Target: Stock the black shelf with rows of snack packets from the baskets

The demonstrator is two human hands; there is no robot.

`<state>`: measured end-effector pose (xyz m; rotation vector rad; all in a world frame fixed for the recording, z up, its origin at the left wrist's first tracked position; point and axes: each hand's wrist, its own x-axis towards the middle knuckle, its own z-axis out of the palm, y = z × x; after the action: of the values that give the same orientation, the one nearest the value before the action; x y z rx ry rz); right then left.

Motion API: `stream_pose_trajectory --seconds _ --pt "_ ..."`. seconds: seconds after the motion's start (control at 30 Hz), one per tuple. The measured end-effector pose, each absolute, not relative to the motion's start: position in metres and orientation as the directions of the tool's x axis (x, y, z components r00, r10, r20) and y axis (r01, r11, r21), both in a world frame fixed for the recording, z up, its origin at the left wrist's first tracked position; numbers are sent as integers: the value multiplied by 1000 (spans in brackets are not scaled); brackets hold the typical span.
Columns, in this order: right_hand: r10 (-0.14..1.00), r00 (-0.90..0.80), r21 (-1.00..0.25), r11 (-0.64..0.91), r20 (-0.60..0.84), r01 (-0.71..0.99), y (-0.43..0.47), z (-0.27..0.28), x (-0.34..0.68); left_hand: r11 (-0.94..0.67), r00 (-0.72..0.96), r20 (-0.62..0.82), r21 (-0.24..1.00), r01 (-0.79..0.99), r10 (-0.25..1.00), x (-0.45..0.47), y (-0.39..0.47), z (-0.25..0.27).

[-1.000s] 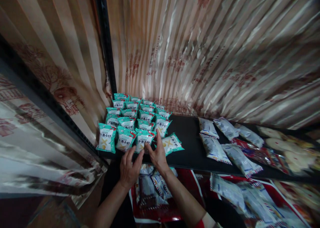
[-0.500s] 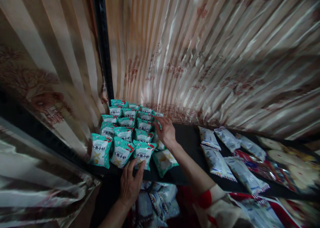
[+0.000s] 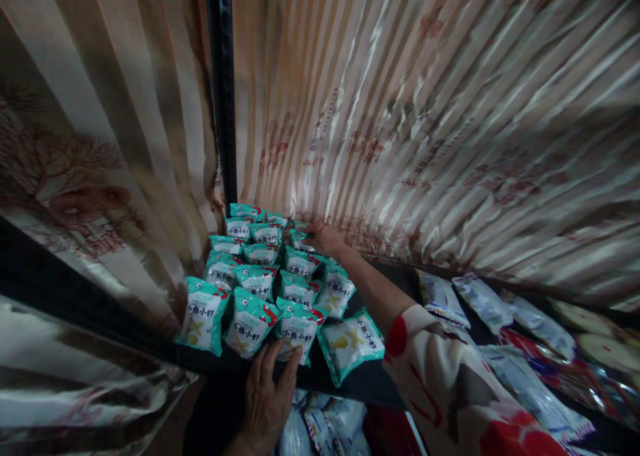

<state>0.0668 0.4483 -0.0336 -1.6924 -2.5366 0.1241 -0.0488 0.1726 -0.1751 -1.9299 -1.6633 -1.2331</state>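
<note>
Slid the right hand [image 3: 327,239] from the right side of the packet rows to the far back of the matte black shelf [image 3: 370,384], right up by the striped beige curtain [image 3: 425,109] with reddish-brown print; also pulled the loose white sleeve [image 3: 450,376] with red and dark patches deeper in over the shelf; kept the left hand [image 3: 270,393] at the front edge, same as half a second back.

Got the right fingers at a small pillow-shaped teal-and-white plastic packet [image 3: 300,239] near the back; can't tell about an actual grip, too dark and small up there; got the left fingers and thumb loosely spread against the lower part of a front-row teal-and-white packet [image 3: 300,331], not clenched.

Mostly lined up in rows beside the upright black metal post [image 3: 220,96]; see one more teal-and-white packet [image 3: 353,344] at the right front, lying flatter and askew; further right, can spot shiny white packets [image 3: 440,297] with blue print and glossy red packs [image 3: 545,363]; below the shelf edge, more whitish packets [image 3: 320,429], partly cut off.
</note>
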Motion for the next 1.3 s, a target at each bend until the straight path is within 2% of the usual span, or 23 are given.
stream_pose_trajectory --seconds 0.2,0.37,0.5,0.77,0.97,1.1,1.3 --pt "887 -449 -103 440 -105 892 450 -7 71 -284 -59 764 308 908 642 -48 174 -175" --pt "869 -478 -78 472 -127 878 452 0 61 -286 -60 764 312 906 643 -48 174 -175" --pt "877 -470 -38 468 -101 883 455 5 55 -279 -80 765 327 903 639 -47 177 -175" --pt "875 -482 70 478 52 875 451 7 43 -263 -90 764 327 908 639 -47 179 -174" --pt "863 -467 -37 482 191 875 448 -10 39 -266 -73 754 317 910 653 -49 179 -176" --pt "875 -437 -127 467 208 875 453 -21 43 -251 -91 758 324 912 646 -49 180 -175" --pt "892 -397 -169 435 216 885 463 -29 51 -261 -83 759 321 911 645 -50 179 -173"
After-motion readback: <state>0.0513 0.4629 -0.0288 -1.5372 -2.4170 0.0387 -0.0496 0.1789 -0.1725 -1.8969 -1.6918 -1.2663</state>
